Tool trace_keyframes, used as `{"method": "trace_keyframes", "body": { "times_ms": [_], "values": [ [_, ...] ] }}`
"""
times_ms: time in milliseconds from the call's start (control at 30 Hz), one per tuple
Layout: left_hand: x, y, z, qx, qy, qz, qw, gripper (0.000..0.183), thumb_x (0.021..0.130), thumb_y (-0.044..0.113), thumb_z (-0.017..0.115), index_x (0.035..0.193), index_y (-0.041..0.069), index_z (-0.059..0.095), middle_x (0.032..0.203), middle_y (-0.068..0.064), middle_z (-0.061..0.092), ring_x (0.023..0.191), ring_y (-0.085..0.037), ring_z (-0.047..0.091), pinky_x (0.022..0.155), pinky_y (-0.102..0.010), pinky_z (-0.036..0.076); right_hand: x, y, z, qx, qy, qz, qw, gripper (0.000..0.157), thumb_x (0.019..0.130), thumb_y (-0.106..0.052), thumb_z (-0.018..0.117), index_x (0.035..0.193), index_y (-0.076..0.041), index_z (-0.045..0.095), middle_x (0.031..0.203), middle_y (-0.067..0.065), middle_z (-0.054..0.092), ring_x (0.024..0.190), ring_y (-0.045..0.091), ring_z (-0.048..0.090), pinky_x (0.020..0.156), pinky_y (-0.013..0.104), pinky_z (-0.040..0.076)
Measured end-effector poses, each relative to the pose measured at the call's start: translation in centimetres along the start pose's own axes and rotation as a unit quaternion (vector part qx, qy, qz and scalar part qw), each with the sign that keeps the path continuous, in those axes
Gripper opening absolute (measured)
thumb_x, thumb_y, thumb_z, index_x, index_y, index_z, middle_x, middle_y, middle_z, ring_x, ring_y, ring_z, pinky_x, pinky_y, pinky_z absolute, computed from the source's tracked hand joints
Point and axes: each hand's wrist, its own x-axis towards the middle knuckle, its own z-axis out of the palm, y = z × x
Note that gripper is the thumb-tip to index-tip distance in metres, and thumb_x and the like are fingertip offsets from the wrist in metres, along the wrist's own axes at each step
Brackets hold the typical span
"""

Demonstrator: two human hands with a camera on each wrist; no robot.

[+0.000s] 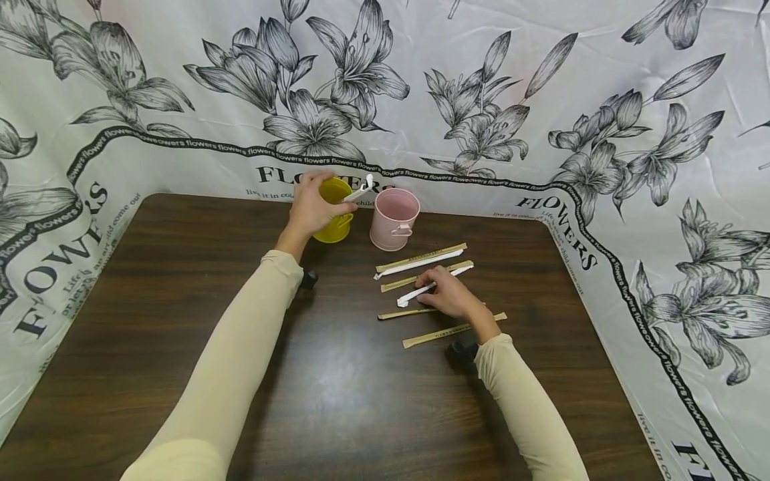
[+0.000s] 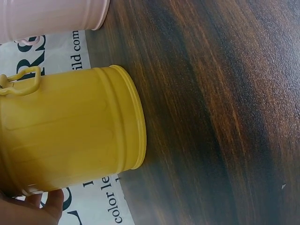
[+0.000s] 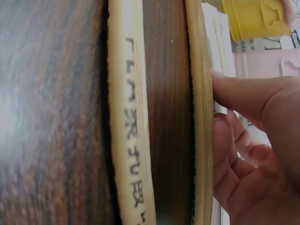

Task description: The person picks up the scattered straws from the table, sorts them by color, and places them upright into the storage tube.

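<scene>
My left hand (image 1: 314, 208) grips the small yellow bucket (image 1: 332, 233) at its rim, thumb on the near side. A white paper-wrapped stick (image 1: 363, 188) pokes out over that bucket's right edge. In the left wrist view, the yellow bucket (image 2: 70, 126) fills much of the frame, with fingertips (image 2: 55, 202) at its rim. My right hand (image 1: 448, 292) pinches another white paper-wrapped stick (image 1: 414, 296), low over the table among the brown sticks. Thumb and fingers close on it in the right wrist view, where a brown wrapped stick (image 3: 202, 117) partly hides it.
A pink bucket (image 1: 385, 230) stands just right of the yellow one. Several brown paper-wrapped sticks (image 1: 436, 336) and a white stick (image 1: 421, 263) lie in rows around my right hand. The dark wooden table (image 1: 337, 394) meets a white flower-printed cloth (image 1: 469, 120) behind.
</scene>
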Motion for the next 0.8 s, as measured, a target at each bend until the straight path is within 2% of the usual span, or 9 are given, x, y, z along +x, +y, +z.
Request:
{"method": "trace_keyframes", "body": {
  "times_ms": [233, 567, 800],
  "values": [
    [-0.4, -0.1, -0.2, -0.002, 0.006, -0.002, 1.0000, 0.092, 0.065, 0.056, 0.081, 0.143, 0.024, 0.043, 0.151, 0.004, 0.029, 0.134, -0.026, 0.028, 0.106, -0.055, 0.033, -0.2, -0.1, 0.1, -0.012, 0.010, -0.028, 0.999, 0.016, 0.082, -0.017, 0.074, 0.094, -0.010, 0.066, 0.098, 0.007, 0.061, 0.094, 0.020, 0.051, 0.081, 0.033, 0.042],
    [-0.7, 0.2, -0.2, 0.002, 0.007, 0.003, 1.0000, 0.090, 0.066, 0.055, 0.080, 0.142, 0.022, 0.045, 0.149, 0.000, 0.032, 0.137, -0.028, 0.027, 0.107, -0.053, 0.033, -0.6, -0.4, 0.4, -0.023, 0.010, -0.009, 1.000, 0.011, 0.084, -0.019, 0.073, 0.089, -0.013, 0.065, 0.096, 0.006, 0.055, 0.090, 0.018, 0.047, 0.078, 0.032, 0.040],
    [-1.1, 0.4, 0.0, 0.007, 0.010, 0.005, 0.9999, 0.093, 0.065, 0.060, 0.078, 0.143, 0.023, 0.044, 0.151, 0.001, 0.031, 0.139, -0.026, 0.026, 0.110, -0.051, 0.031, -1.0, -1.2, 0.8, -0.013, 0.029, -0.038, 0.999, 0.013, 0.084, -0.019, 0.073, 0.090, -0.012, 0.063, 0.099, 0.005, 0.057, 0.094, 0.019, 0.053, 0.081, 0.033, 0.044]
  ]
}}
